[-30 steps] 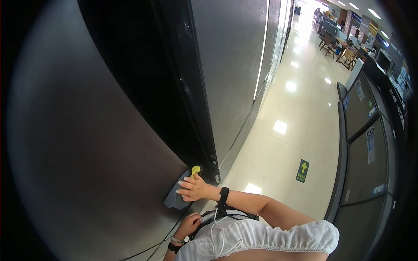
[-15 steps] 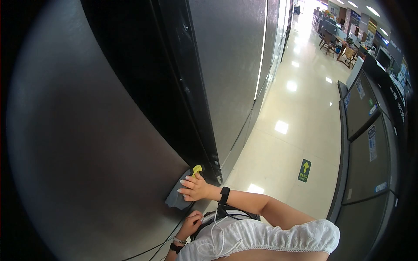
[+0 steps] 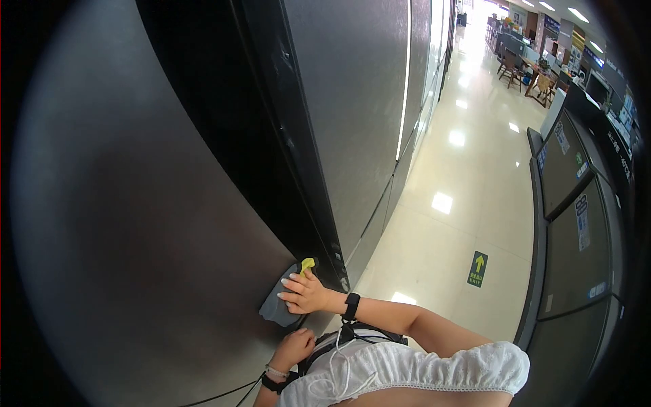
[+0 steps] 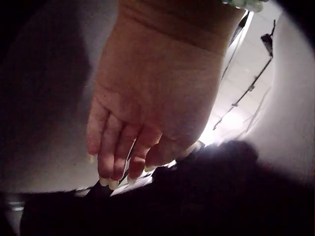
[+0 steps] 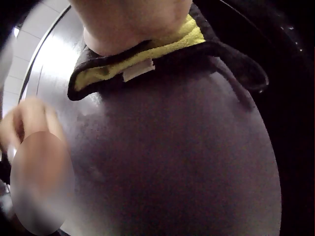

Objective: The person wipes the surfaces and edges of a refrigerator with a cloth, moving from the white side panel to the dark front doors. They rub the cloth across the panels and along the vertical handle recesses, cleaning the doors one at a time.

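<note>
My right hand [image 3: 305, 293] lies with its fingers spread over a grey cloth [image 3: 277, 308] with a yellow side, pressing it against the dark, glossy panel [image 3: 169, 224]. In the right wrist view, the heel of this hand [image 5: 138, 24] covers part of the cloth, whose yellow edge [image 5: 177, 43] and white tag [image 5: 139, 70] show. Below it in the head view, my left hand [image 3: 294, 347] is near the panel and holds nothing. The left wrist view shows that hand [image 4: 155, 93] with its fingers hanging loosely bent.
Beside the panel is a black gap, then another grey panel [image 3: 352, 102]. A pale floor [image 3: 434, 251] bears a green exit sign [image 3: 477, 269]. Dark cabinets [image 3: 576, 251] line the right side, and chairs [image 3: 510, 68] stand far back. Thin cables [image 3: 224, 393] run low by my left wrist.
The right hand and cloth have shifted very slightly to the right in the head view, with the hand still on the cloth. The left hand has moved a little near my waist.
</note>
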### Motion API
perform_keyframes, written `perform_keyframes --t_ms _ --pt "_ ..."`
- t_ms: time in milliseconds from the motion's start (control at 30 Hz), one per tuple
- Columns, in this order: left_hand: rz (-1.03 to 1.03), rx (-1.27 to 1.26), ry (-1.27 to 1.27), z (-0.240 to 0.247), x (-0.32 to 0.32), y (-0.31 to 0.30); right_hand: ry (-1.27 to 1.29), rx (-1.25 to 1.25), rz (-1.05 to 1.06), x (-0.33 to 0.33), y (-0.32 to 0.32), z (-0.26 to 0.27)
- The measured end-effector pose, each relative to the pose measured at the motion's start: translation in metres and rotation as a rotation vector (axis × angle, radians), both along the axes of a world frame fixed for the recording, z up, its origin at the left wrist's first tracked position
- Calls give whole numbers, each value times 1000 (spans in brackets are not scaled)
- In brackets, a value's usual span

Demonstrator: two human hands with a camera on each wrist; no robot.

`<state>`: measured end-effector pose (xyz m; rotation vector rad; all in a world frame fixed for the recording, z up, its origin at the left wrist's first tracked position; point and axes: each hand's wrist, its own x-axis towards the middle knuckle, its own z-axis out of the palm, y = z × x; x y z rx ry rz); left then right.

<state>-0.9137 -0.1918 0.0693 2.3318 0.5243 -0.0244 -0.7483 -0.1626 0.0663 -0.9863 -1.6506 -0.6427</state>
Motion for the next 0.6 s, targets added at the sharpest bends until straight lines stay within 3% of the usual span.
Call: perform_keyframes --t_ms 33,200,300,333,433,600 --pt "40 215 -22 19 4 -4 -1 5 1 -1 -1 4" --pt "97 379 -335 121 32 -14 -27 -17 32 2 -5 70" --pt "157 654 -676 151 35 -13 -39 -7 59 4 -4 90" --pt "158 654 -679 150 36 -11 -59 10 63 5 -2 91" --pt "415 726 -684 130 40 2 -64 2 33 5 1 51" --pt "303 815 -443 75 44 5 -52 -207 38 7 -15 -27"
